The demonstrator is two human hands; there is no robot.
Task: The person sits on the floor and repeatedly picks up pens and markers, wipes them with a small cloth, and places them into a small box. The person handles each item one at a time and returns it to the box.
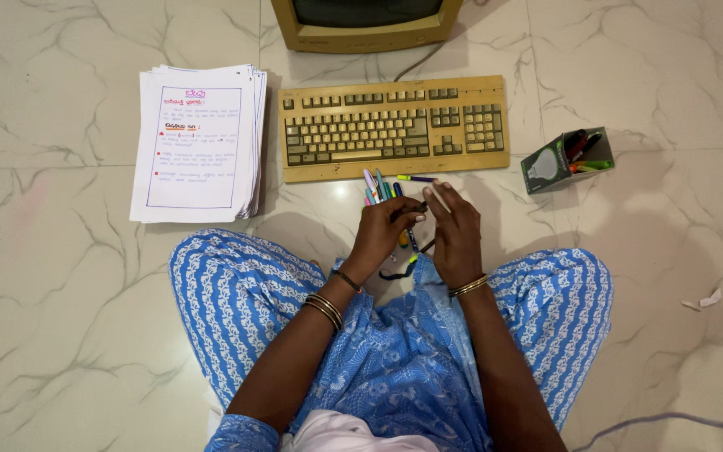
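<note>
I sit cross-legged on a marble floor. My left hand (385,234) is closed around a bunch of coloured pens (381,187) whose tips fan out toward the keyboard. My right hand (455,228) is right beside it, fingers curled on a dark pen (418,208) held between both hands. One more pen (417,178) lies on the floor just past my fingertips. Other pens and a dark cord (399,269) lie under my hands, partly hidden.
A yellowed keyboard (393,125) lies ahead, with an old monitor (367,23) behind it. A stack of printed papers (198,142) sits at the left. A small green and white box (564,161) holding markers lies at the right. A paper scrap (704,300) lies far right.
</note>
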